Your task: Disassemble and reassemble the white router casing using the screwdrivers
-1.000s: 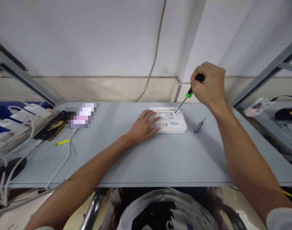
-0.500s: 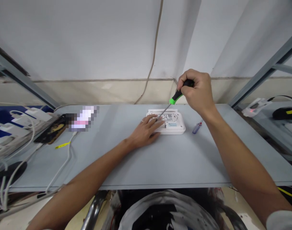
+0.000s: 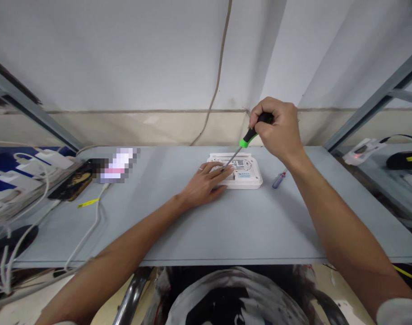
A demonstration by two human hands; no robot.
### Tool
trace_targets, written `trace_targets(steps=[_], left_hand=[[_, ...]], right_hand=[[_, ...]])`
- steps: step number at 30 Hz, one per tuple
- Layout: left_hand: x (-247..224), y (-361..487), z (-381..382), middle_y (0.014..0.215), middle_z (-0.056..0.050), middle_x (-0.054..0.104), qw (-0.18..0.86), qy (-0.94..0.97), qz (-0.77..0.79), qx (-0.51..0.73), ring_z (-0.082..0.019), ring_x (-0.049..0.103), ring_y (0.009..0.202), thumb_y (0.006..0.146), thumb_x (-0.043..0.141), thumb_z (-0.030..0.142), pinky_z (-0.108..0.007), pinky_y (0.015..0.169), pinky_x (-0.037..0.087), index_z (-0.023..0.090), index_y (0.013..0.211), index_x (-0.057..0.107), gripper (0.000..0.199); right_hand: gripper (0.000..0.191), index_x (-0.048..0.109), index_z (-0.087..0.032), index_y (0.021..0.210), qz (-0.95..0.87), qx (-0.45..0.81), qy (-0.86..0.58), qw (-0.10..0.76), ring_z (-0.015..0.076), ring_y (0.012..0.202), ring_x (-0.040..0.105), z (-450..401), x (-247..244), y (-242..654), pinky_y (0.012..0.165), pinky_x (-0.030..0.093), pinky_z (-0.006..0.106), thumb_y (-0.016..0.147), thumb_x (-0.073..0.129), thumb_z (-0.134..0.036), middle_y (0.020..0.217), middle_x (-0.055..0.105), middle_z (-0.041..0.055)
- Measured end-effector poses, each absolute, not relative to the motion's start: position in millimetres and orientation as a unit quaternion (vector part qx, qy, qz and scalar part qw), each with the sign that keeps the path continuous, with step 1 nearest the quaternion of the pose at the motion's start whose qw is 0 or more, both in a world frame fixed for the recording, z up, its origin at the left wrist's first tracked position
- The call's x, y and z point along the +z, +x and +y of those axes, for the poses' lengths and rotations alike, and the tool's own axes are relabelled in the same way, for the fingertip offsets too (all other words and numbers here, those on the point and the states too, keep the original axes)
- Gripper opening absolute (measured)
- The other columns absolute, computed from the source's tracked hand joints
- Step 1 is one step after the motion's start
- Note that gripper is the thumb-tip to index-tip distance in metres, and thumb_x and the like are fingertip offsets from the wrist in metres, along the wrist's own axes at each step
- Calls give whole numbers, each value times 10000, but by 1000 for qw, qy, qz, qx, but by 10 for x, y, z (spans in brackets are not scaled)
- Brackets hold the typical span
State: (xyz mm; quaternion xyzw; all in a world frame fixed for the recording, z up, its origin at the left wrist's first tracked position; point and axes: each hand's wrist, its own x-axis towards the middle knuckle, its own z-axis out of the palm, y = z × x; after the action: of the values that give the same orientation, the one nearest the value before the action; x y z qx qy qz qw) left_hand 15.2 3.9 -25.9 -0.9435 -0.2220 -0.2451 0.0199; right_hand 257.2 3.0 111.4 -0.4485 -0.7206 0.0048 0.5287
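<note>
A white router (image 3: 246,174) lies underside up on the table, with printed labels and a vent grille showing. My left hand (image 3: 206,183) rests flat on its near left part, holding nothing. My right hand (image 3: 276,128) grips a black-and-green screwdriver (image 3: 247,138) above the router. The steel shaft slants down, and its tip sits by my left fingertips, where the contact point is hidden. To the right of the router lies a small blue-handled screwdriver (image 3: 279,179), partly behind my right forearm.
The grey table (image 3: 226,230) has a blurred patch (image 3: 118,165) and a dark phone-like object (image 3: 72,180) to the left, with white chargers and cables (image 3: 30,174) beyond. A wall stands behind. Metal frame bars flank both sides.
Over the last second my right hand moved left, bringing the screwdriver tip from the router's far right to near my left fingertips. My left hand stays on the router.
</note>
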Motion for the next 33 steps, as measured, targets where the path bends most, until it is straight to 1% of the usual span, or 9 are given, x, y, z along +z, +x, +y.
trace_targets(steps=[7, 10, 13, 15, 17, 19, 22, 27, 33], left_hand=[[-289, 156, 42, 1439, -133, 657, 37, -940, -215, -261, -338, 512, 1390, 1053, 546, 303, -539, 1064, 462, 238, 1676, 244, 696], [-228, 124, 56, 1406, -140, 681, 44, -940, -217, -258, -343, 522, 1387, 1043, 564, 319, -555, 1090, 445, 228, 1659, 303, 675], [-133, 46, 113, 1386, -140, 698, 57, -937, -219, -266, -348, 548, 1370, 1022, 600, 340, -577, 1106, 431, 230, 1605, 423, 620], [-92, -21, 173, 1381, -136, 702, 62, -928, -236, -280, -338, 581, 1340, 1014, 588, 301, -577, 1093, 444, 232, 1556, 495, 554], [-92, -79, 236, 1362, -135, 713, 53, -917, -262, -296, -317, 616, 1312, 1006, 531, 203, -564, 1066, 476, 223, 1519, 537, 514], [-133, -112, 286, 1363, -145, 713, 34, -910, -276, -308, -299, 640, 1305, 985, 478, 119, -553, 1052, 507, 204, 1498, 557, 527], [-223, -115, 323, 1396, -162, 694, 7, -909, -270, -317, -277, 648, 1330, 976, 444, 70, -547, 1088, 523, 184, 1492, 562, 541], [-271, -96, 320, 1434, -162, 671, -3, -913, -264, -313, -261, 622, 1377, 988, 428, 51, -547, 1146, 505, 168, 1499, 551, 539], [-259, -82, 310, 1432, -160, 672, -7, -908, -285, -307, -270, 631, 1360, 972, 423, 57, -540, 1116, 524, 185, 1486, 579, 552]], right_hand=[[232, 560, -244, 614, -720, 9, -438, 538, 201, 690, 581, 13, 1127, 2557, 653, 446, 371, 602, 476, -28, 703, 626, 3], [235, 558, -247, 608, -712, 5, -434, 552, 206, 704, 589, 3, 1147, 2578, 665, 455, 378, 611, 472, -29, 702, 619, 3], [225, 555, -255, 601, -697, -9, -429, 574, 204, 677, 569, -5, 1167, 2606, 646, 448, 384, 603, 475, -45, 686, 608, 6], [218, 554, -265, 607, -693, -11, -437, 574, 210, 686, 579, -2, 1164, 2606, 651, 466, 392, 607, 480, -59, 697, 618, 13], [212, 551, -271, 621, -699, -4, -441, 563, 221, 718, 603, 11, 1136, 2578, 673, 491, 402, 622, 484, -70, 722, 636, 19], [210, 543, -268, 627, -713, 5, -427, 556, 219, 722, 604, 31, 1085, 2522, 673, 490, 397, 623, 482, -66, 723, 641, 15], [220, 531, -251, 623, -740, 14, -389, 548, 197, 703, 587, 63, 995, 2423, 664, 463, 371, 601, 468, -41, 706, 629, 2], [225, 520, -237, 620, -753, 21, -365, 547, 176, 694, 568, 94, 920, 2341, 680, 444, 354, 598, 454, -24, 691, 612, -9], [242, 503, -248, 647, -767, 16, -376, 520, 180, 683, 545, 91, 875, 2304, 647, 462, 357, 617, 483, -8, 721, 593, -1]])
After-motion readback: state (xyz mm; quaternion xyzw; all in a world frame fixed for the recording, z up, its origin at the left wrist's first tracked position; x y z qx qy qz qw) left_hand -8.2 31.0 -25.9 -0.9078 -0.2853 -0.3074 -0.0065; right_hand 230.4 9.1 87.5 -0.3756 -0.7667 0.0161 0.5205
